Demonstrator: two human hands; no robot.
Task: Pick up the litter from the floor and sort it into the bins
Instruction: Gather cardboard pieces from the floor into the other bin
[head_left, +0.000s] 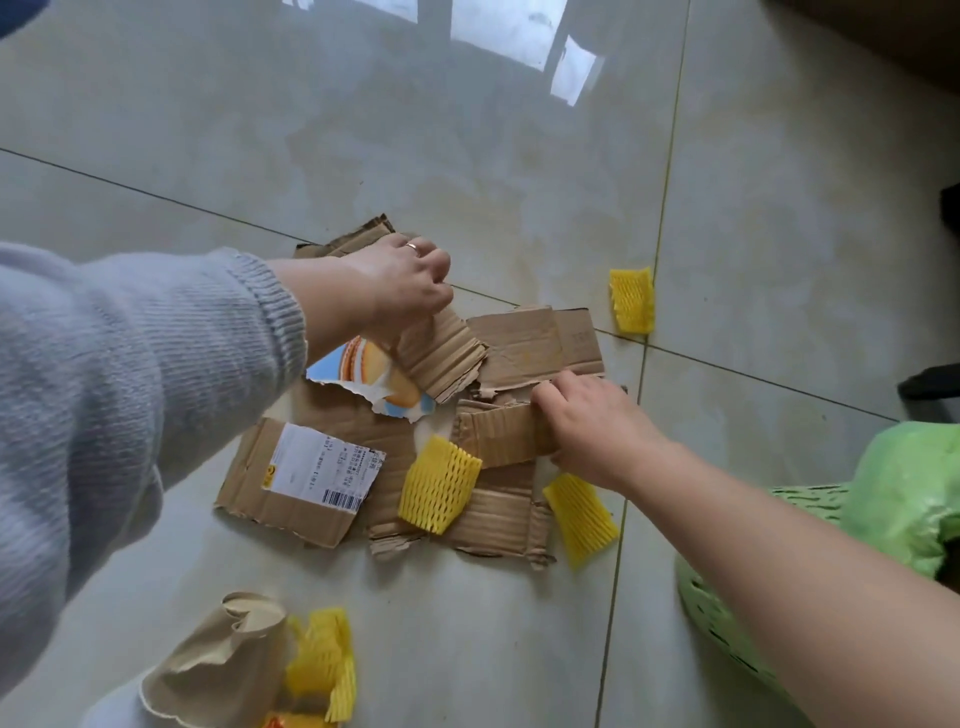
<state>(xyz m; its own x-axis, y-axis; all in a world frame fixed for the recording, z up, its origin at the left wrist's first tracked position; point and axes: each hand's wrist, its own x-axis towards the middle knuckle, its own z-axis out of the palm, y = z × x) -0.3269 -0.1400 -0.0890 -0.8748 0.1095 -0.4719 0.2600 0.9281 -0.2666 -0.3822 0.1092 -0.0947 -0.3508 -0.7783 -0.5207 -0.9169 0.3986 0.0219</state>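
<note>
Torn cardboard pieces lie in a heap on the tiled floor. My left hand (400, 283) grips a ribbed cardboard scrap (441, 353) together with a printed card piece (374, 376), lifted off the heap. My right hand (592, 428) pinches a brown cardboard strip (498, 431) at the heap's right side. A larger cardboard piece with a shipping label (301, 478) lies flat at the left. Yellow foam nets rest on the heap (439, 483), beside it (579, 517), farther off (631, 299) and near the bottom (322, 660).
A green mesh bin lined with a green bag (893, 504) stands at the right, partly behind my right arm. A crumpled brown paper piece (218, 670) lies at the bottom left. Dark objects sit at the right edge (930, 387).
</note>
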